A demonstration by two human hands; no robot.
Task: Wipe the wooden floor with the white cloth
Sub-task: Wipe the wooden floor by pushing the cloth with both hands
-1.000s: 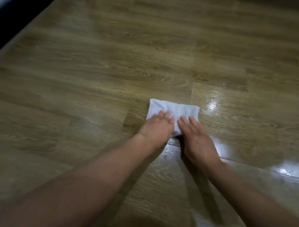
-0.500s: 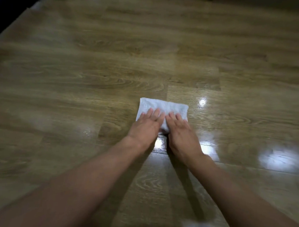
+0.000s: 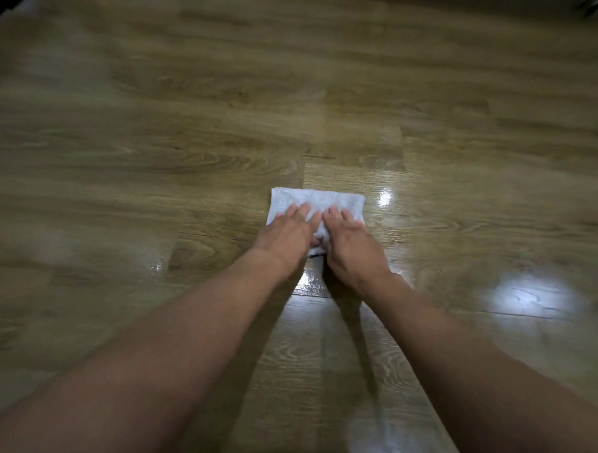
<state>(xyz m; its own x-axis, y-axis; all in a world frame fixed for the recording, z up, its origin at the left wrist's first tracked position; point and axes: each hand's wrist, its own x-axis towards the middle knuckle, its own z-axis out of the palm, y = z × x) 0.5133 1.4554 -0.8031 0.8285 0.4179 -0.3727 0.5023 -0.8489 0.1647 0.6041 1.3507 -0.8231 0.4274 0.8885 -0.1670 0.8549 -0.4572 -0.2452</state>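
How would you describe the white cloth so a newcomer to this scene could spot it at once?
Start with the brown wood-grain plank floor that fills the view. Near its middle, the person's left hand and right hand press side by side on a small folded white cloth. Its pale, soft fabric sets it apart from the glossy planks and the bright glare spot to its right.

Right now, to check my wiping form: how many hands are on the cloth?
2. The left hand presses flat on the cloth, on its left part; the right hand presses its right part, beside it.
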